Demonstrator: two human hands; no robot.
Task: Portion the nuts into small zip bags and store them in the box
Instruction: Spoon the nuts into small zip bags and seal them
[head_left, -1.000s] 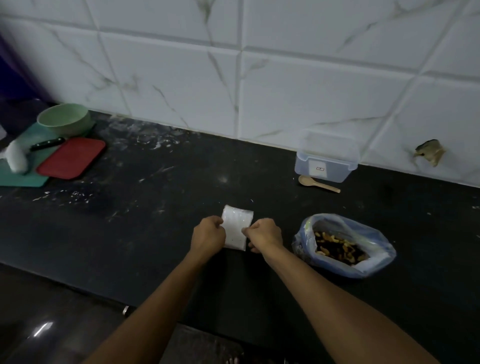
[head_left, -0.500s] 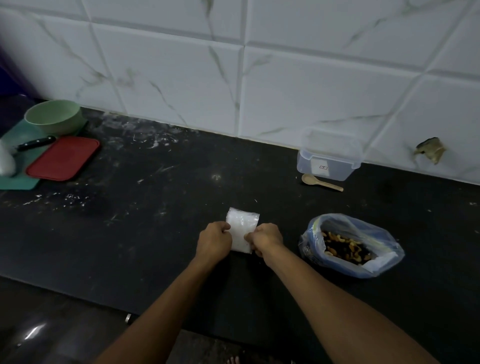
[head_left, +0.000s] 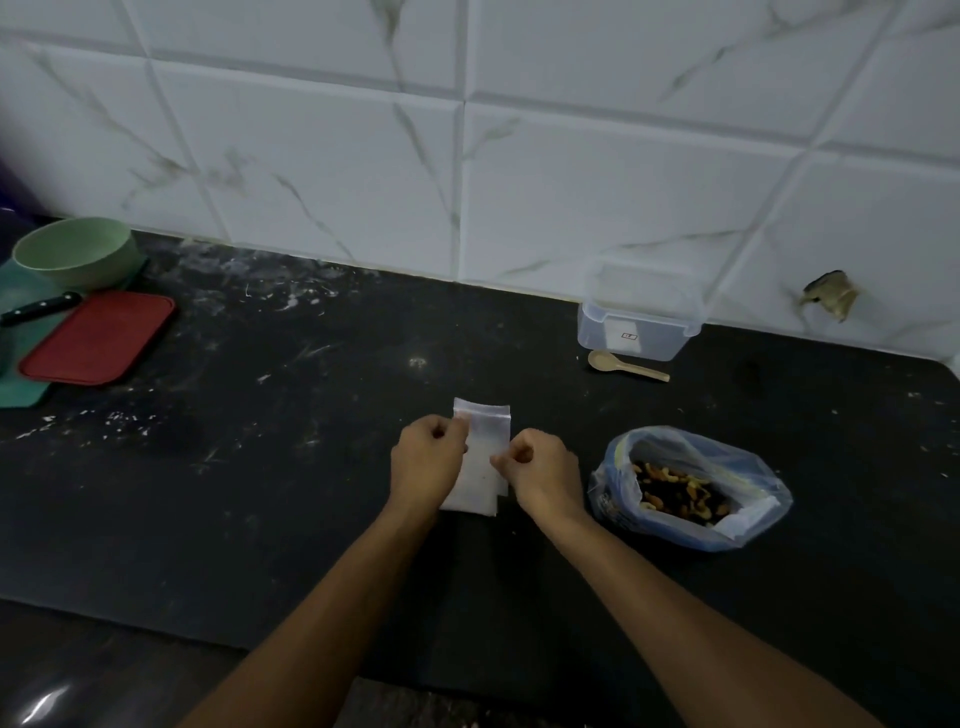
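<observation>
On the speckled black stone tabletop (head_left: 291, 467), your left hand (head_left: 427, 460) and right hand (head_left: 540, 470) pinch opposite edges of a small, frosted, rectangular plastic zip bag (head_left: 482, 457). Its zip strip pokes out beyond both grips; the crinkled clear bag of mixed nuts (head_left: 685, 488) sits just right.

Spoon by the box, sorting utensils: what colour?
The spoon is pale tan, wood-like; the head view shows it.

We see a dark countertop (head_left: 291, 467), streaked and speckled with white dust. At its far left lies a green mat (head_left: 21, 395) carrying a green bowl (head_left: 78, 252), a red tray (head_left: 98, 338) and a black-handled knife (head_left: 39, 307). By the back wall stands a clear plastic box (head_left: 636, 322), a wooden spoon (head_left: 626, 365) just before it. Nearer us sit an open bag of nuts (head_left: 691, 488) and small zip bags (head_left: 480, 460).
</observation>
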